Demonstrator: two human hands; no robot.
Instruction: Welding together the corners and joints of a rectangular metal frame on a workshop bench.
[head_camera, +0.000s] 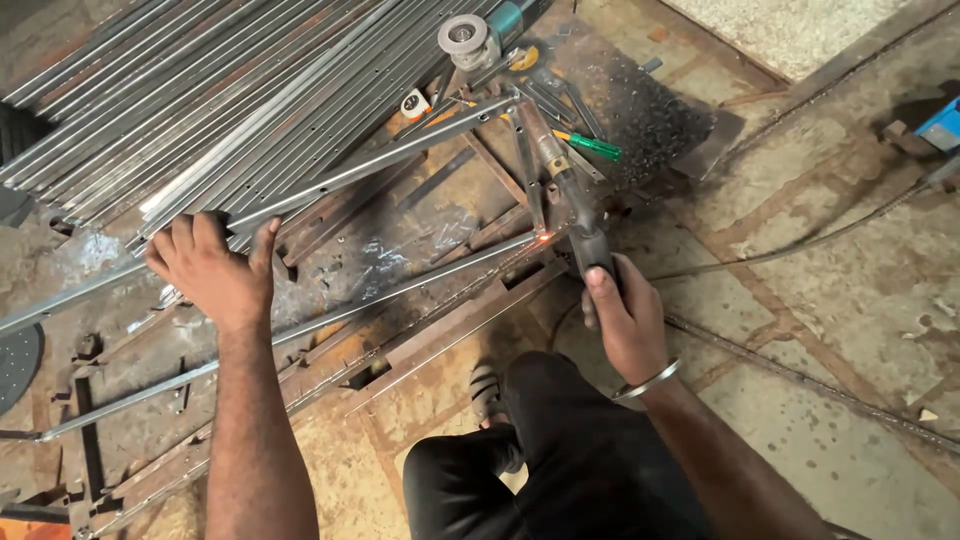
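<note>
The right hand (622, 318) is wrapping its fingers tight around the dark handle of a welding torch (572, 205). The torch is pointing up and away from the person, and its tip is touching a long thin metal bar (400, 290), where a small orange spark (545, 238) is glowing. The hand is holding low on the handle, probably to stay away from the hot spot.

The left hand (212, 268) is lying flat with its fingers spread, pressing down on another long metal bar (370, 165). It looks like it is keeping the bars from sliding while the spark is burning.

The bars are resting on a rusty metal frame (440, 335) on the floor. Toward the top left, a big pile of shiny metal strips (200, 90) is crowding that side, so there is little room there. Near the top edge, a grinder (470, 40) and a green-handled screwdriver (590, 146) are lying close together. To the right, the concrete floor (850, 290) is giving the torch arm more room, with only a thin cable (800, 242) crossing it. The person's dark knees (540, 450) are bending at the bottom.
</note>
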